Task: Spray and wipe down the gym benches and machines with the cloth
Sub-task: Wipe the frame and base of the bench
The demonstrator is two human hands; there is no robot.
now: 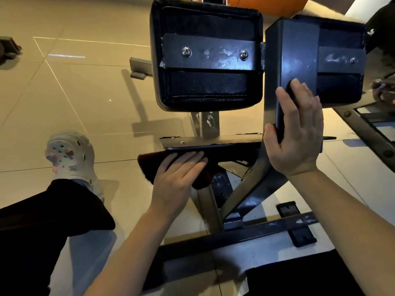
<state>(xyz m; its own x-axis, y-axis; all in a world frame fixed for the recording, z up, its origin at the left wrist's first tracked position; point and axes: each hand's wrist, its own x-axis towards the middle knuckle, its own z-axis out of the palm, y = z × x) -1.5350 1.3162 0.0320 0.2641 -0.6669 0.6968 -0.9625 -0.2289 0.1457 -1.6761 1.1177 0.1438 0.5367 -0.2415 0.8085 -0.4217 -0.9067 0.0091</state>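
I look down at the back of a gym machine. Two black pads point(205, 58) are bolted to metal plates on a dark steel upright post point(292, 50). My left hand point(177, 180) lies flat, fingers straight, pressing a dark cloth point(149, 165) against the underside edge of a lower pad plate point(209, 142). My right hand point(297, 133) grips the steel post, thumb on its left face and fingers laid over its right face. No spray bottle is in view.
The machine's base bars point(256, 231) with rubber feet run across the tiled floor point(85, 92). My leg in black trousers and a white clog point(70, 159) is at left. Another frame point(367, 129) slants along the right edge.
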